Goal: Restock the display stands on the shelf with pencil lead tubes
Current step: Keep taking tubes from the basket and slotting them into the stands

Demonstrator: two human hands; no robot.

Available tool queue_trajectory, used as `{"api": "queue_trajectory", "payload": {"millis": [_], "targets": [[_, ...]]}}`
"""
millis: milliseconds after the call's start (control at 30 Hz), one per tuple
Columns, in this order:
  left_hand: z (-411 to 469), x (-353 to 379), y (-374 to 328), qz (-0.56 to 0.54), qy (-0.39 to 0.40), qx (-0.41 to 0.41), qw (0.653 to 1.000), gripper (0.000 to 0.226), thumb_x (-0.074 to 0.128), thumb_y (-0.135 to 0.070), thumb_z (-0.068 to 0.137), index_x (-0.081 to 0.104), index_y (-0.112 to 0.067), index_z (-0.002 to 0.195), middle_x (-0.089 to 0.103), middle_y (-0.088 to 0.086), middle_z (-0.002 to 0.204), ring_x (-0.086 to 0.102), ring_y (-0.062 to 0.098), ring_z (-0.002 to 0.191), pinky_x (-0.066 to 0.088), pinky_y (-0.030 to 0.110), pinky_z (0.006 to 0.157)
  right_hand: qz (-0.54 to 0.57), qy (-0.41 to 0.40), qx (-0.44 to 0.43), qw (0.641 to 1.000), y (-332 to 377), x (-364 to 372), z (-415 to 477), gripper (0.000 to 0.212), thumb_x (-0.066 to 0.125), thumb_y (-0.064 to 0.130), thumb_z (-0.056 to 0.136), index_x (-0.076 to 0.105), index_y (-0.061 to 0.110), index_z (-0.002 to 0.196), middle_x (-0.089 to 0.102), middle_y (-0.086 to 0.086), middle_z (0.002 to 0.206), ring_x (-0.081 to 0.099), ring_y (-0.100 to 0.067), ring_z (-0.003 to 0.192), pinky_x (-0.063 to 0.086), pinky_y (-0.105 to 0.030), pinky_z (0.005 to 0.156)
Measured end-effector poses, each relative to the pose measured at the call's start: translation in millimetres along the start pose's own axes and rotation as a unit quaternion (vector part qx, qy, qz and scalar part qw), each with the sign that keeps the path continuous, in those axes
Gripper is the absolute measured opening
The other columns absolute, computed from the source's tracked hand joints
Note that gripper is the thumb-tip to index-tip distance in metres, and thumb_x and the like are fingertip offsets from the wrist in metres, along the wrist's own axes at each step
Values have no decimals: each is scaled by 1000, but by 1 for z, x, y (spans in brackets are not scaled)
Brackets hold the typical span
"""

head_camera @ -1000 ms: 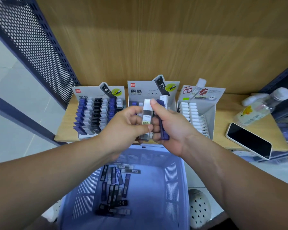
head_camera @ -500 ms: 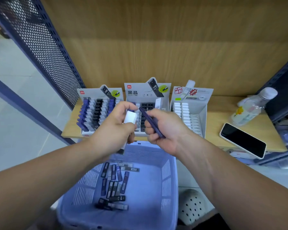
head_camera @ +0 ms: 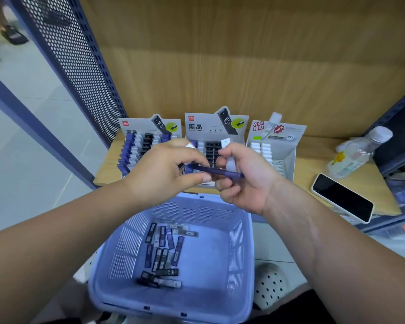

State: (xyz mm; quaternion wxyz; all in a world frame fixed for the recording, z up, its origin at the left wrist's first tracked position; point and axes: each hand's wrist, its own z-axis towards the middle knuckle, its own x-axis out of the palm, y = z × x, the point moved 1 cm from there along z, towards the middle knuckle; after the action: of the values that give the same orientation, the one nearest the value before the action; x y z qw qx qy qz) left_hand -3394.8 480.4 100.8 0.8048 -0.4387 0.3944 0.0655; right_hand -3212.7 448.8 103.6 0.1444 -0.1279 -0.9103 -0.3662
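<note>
Between left hand (head_camera: 164, 169) and right hand (head_camera: 246, 181), blue tube (head_camera: 216, 171) lying crosswise, left end pinched, right end gripped alongside a white tube (head_camera: 228, 152). Just beyond the knuckles, middle stand (head_camera: 214, 127); below both hands, basket (head_camera: 248, 230) of spare tubes (head_camera: 164, 251).

You face a wood-grain back panel (head_camera: 243, 66), a light wooden shelf (head_camera: 310, 161) below it, a perforated dark-blue side panel (head_camera: 80, 66) to its left, pale floor tiles (head_camera: 21, 155) farther left.
</note>
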Motion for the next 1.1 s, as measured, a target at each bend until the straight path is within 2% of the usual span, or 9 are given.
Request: {"api": "queue_trajectory", "payload": {"millis": [133,233,367,433,533,667,800,933,1100], "targets": [[-5,-1,8,-64,29,-59,996,17,74,-44,80,71,-31,91,64,-6,89,62,18,84,49,43,75,11,45,9,999,-1,4,3,57,53,75,85,53,19,73,52,-4,75,24,-8,38,14,-14,33],[-7,-4,15,-139,47,-106,983,16,75,-39,83,70,-31,96,67,-15,94,62,9,81,49,27,71,0,91,-11,996,3,10,8,77,38,82,88,70,13,90,67,-16,90,20,-6,36,10,-14,36],[-9,-9,25,-219,50,-167,960,12,71,-26,87,68,-34,96,58,-12,60,42,14,49,35,17,44,-67,43,-43,996,7,21,13,54,52,64,94,67,12,88,72,-16,84,17,-5,37,11,-14,34],[-12,-11,32,-252,47,-193,947,12,70,-23,92,70,-35,95,48,-2,51,39,19,48,35,22,46,-90,12,-67,994,5,28,21,41,58,52,96,64,14,81,68,-12,71,18,-5,37,13,-15,34],[-18,-13,45,-277,44,-229,932,7,66,-29,94,71,-33,96,46,16,53,40,22,49,34,38,49,-62,-3,-100,993,2,40,33,43,55,53,98,61,15,78,54,-5,62,20,-7,38,14,-16,35],[-28,-16,60,-267,33,-290,918,9,63,-28,96,69,-32,91,47,14,54,39,20,45,29,19,39,-75,-21,-204,976,6,47,47,27,65,37,96,58,11,91,52,-3,66,22,-8,40,16,-18,38],[-38,-25,76,-250,51,-331,908,10,64,-32,95,70,-37,90,46,12,54,40,22,47,33,28,42,-225,-66,-276,932,4,51,60,10,74,13,90,67,13,83,60,9,58,39,-2,40,31,-15,40],[-46,-42,102,-245,35,-400,883,31,55,-25,99,62,-50,116,66,2,68,50,15,49,40,27,41,-355,-134,-297,876,4,52,91,14,80,20,87,70,22,77,65,6,67,51,-6,56,41,-17,52],[-64,-54,134,-311,-76,-494,809,20,48,-7,98,57,-4,116,71,23,99,51,22,52,43,34,51,-447,-174,-327,814,-7,55,146,6,77,21,89,74,19,93,65,8,73,57,-8,62,50,-27,61]]}}
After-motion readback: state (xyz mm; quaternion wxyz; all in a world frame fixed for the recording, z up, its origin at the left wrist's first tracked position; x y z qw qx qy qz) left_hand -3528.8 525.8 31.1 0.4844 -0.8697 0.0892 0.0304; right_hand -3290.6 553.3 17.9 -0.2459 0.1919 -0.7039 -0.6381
